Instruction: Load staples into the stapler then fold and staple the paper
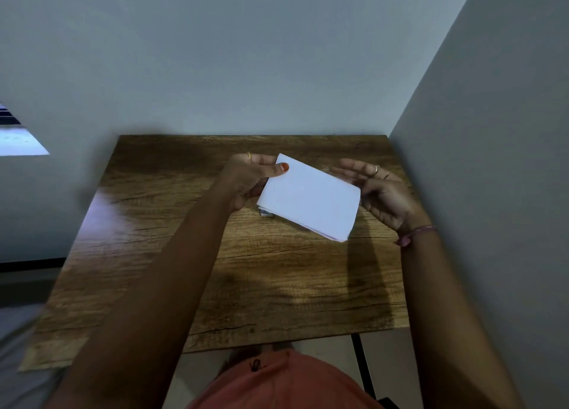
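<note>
Wood table, L hand pinching paper

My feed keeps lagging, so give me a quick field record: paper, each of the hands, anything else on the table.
paper: white, folded, held above the table
left hand: pinches the paper's left edge, thumb on top
right hand: open, fingers straight, at the paper's right edge; contact unclear
under paper: small object on the table, mostly hidden, cannot identify
stapler: not visible
staple in paper: none visible
</note>
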Action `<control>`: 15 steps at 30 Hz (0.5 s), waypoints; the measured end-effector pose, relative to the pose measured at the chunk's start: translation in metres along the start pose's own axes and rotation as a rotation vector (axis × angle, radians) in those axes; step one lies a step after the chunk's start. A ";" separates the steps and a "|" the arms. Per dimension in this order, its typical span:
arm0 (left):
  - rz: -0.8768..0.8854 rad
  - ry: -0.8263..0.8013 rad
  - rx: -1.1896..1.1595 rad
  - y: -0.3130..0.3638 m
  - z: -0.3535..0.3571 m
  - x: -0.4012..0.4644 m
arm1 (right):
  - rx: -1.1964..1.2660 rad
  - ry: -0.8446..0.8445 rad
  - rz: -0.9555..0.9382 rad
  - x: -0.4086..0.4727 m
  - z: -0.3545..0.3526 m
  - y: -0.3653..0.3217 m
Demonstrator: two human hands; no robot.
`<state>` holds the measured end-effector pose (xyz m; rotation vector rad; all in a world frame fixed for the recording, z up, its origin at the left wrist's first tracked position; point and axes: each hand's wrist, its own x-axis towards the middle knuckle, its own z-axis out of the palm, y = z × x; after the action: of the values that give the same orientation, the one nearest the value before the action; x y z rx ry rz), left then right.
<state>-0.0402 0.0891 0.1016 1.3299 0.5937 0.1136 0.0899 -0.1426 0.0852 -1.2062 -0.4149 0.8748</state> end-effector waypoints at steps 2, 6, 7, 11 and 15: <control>0.000 -0.018 0.013 0.000 0.001 -0.001 | -0.057 0.075 -0.025 0.004 0.002 -0.004; 0.022 -0.073 0.080 0.001 0.005 -0.004 | -0.348 0.091 -0.060 0.011 0.022 -0.012; 0.030 -0.087 0.096 0.002 0.006 -0.005 | -0.423 0.066 -0.059 0.012 0.028 -0.014; 0.064 -0.159 0.136 0.005 0.010 -0.008 | -0.524 -0.028 -0.018 0.014 0.047 -0.017; 0.086 -0.183 0.134 0.006 0.009 -0.010 | -0.355 -0.021 0.036 0.016 0.055 -0.012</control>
<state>-0.0432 0.0788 0.1120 1.4787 0.3943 0.0219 0.0659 -0.0969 0.1122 -1.5344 -0.5848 0.8678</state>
